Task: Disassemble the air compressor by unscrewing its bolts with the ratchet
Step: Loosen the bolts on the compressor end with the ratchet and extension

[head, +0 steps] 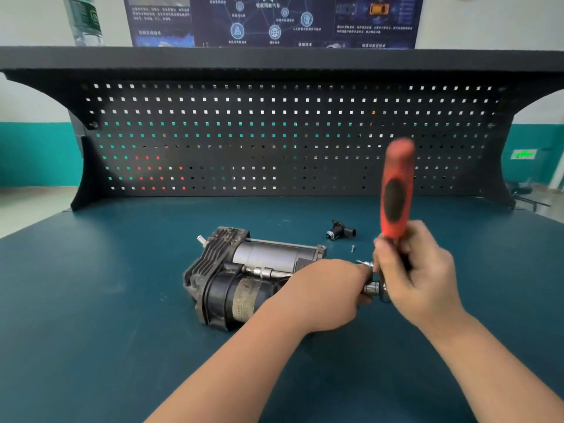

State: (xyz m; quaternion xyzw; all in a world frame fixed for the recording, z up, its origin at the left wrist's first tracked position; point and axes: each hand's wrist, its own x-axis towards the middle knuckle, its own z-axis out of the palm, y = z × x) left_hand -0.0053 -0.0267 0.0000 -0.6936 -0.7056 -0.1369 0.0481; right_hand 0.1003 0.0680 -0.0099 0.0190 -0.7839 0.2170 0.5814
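Your right hand [418,270] grips the upright red ratchet [396,190]; your left hand [329,288] curls round its extension bar beside the air compressor [244,276].

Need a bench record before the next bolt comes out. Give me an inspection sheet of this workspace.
Surface: dark teal bench top, in use.
Job's things: compressor lying on its side; ratchet, red handle up, blurred, on an extension bar running along the compressor.
Clutter: black fitting and loose bolt behind the compressor, apart from it.
Hands: left hand at the compressor's right end, fingers hidden; right hand grips the ratchet low on its handle.
Cables: nothing seen.
Surroundings: black pegboard, no tools hung; poster and bottle above.
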